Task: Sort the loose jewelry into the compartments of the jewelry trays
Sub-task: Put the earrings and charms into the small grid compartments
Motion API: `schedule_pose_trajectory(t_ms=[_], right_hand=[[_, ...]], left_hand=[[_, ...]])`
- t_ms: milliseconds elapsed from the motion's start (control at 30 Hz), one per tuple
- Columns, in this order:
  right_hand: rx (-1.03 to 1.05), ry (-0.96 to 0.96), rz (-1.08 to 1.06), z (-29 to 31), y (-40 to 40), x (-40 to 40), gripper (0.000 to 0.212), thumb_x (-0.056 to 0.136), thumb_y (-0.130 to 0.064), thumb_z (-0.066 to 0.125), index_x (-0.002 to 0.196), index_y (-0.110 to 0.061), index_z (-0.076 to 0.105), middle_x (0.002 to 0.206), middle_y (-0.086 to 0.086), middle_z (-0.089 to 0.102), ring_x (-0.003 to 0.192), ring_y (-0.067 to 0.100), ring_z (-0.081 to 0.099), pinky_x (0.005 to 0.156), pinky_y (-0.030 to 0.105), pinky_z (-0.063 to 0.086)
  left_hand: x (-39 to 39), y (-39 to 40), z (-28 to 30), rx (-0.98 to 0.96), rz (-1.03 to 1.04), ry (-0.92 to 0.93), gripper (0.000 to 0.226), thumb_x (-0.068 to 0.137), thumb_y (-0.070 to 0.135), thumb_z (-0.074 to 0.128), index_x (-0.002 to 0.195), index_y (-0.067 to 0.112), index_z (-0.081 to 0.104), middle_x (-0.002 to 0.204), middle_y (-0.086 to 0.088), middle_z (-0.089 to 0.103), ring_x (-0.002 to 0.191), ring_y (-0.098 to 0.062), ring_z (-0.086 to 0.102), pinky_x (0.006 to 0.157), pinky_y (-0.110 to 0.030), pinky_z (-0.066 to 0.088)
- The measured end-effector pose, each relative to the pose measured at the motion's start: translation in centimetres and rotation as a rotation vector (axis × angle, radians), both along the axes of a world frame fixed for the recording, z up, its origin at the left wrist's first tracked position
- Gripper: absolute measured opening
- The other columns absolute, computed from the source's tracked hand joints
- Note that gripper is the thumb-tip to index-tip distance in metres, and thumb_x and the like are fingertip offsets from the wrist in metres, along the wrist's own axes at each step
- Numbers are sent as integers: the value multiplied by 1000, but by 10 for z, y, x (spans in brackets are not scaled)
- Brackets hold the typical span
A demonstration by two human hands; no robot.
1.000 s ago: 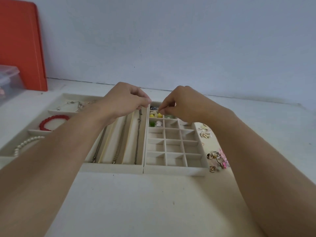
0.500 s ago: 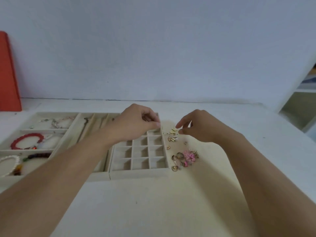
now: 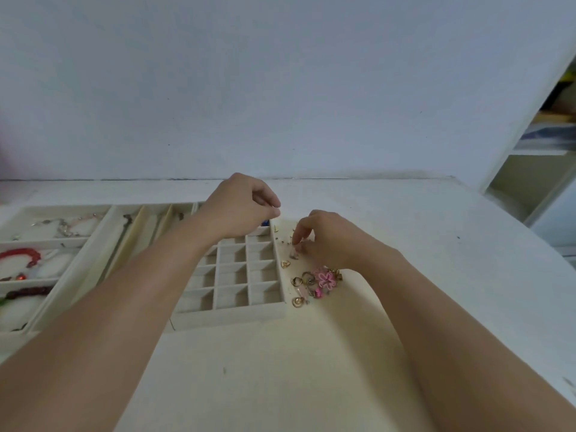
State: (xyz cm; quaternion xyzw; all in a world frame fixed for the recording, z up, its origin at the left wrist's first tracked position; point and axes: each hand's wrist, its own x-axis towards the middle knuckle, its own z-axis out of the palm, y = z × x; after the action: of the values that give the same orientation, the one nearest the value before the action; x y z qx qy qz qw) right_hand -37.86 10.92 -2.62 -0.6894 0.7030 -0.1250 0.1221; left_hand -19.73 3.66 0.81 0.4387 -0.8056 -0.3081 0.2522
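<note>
Centrally, a cream grid tray (image 3: pixel 237 275) sits on a white table (image 3: pixel 389 219). Just right of the tray lies loose jewelry (image 3: pixel 314 280): gold rings and a pink flower. The right hand (image 3: pixel 327 238) pinches a small piece there. Above the tray's far edge, the left hand (image 3: pixel 240 207) hovers, fingers curled; whether it holds anything is unclear.

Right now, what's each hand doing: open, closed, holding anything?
Left hand: fingers curled, thumb and forefinger pinched; any item between them too small to tell.
Right hand: fingertips down on the small loose gold earrings; grip unclear.
</note>
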Motion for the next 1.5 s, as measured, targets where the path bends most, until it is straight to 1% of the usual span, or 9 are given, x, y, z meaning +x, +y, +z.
schedule_pose_trajectory(t_ms=[200,333,533,800,933,1067,1167,1333,1500], right_hand=[[4,-23,2,1,0,-4,7,97,-21,63,98,-19,70,99,-9,60,76,3,52,63,18,37],[-112,-272,-51,10,-2,-8,9,96,-29,66,87,-29,68,84,-17,65,64,-11,56,54,8,37],[-211,-619,-65,13,-1,-1,10,95,-29,69,86,-27,72,79,-13,75,65,-5,58,59,14,43],[-268,-768,-28,9,-1,8,4,88,-24,78,85,-24,75,78,-10,76,64,-3,63,60,12,45],[-238,-728,-67,7,-4,7,12,92,-36,72,89,-26,77,85,-12,76,70,0,65,63,17,47],[-252,-346,-178,-3,-7,-2,9,95,-31,68,92,-31,77,84,-19,70,65,-12,58,56,5,39],[-172,-234,-194,-9,-8,2,16,96,-37,66,103,-29,77,94,-11,71,57,-1,56,59,18,41],[-88,-56,-122,-13,-9,7,32,97,-39,63,126,-27,71,110,-4,71,98,14,63,81,25,41],[-66,-58,-98,-15,-10,8,36,96,-38,65,130,-27,67,102,-9,64,91,12,56,79,26,40]], left_hand=[[10,1,-5,65,-2,2,6,84,22,80,88,25,77,95,5,76,92,-15,72,83,-38,61],[14,2,-4,79,-23,36,7,83,22,81,89,24,78,94,3,77,94,-16,72,87,-41,59],[9,7,0,147,-110,159,6,85,31,79,84,25,80,78,9,77,73,-3,68,79,-26,53],[8,3,-5,163,-37,266,10,85,34,78,83,24,78,78,6,77,67,0,68,68,-18,51],[10,1,-4,125,8,282,16,85,36,79,77,22,76,72,9,75,63,3,67,53,-9,46],[15,-3,-1,123,48,322,17,85,34,78,80,18,76,78,9,77,73,-6,73,61,-17,50],[16,-4,1,160,49,378,12,84,26,80,81,15,76,77,7,77,73,-10,75,61,-14,52],[18,-6,3,186,42,401,12,86,21,78,85,10,76,79,1,78,73,-13,76,61,-17,53],[22,-11,5,211,38,422,12,84,19,80,84,8,75,79,-2,78,69,-11,73,55,-12,50]])
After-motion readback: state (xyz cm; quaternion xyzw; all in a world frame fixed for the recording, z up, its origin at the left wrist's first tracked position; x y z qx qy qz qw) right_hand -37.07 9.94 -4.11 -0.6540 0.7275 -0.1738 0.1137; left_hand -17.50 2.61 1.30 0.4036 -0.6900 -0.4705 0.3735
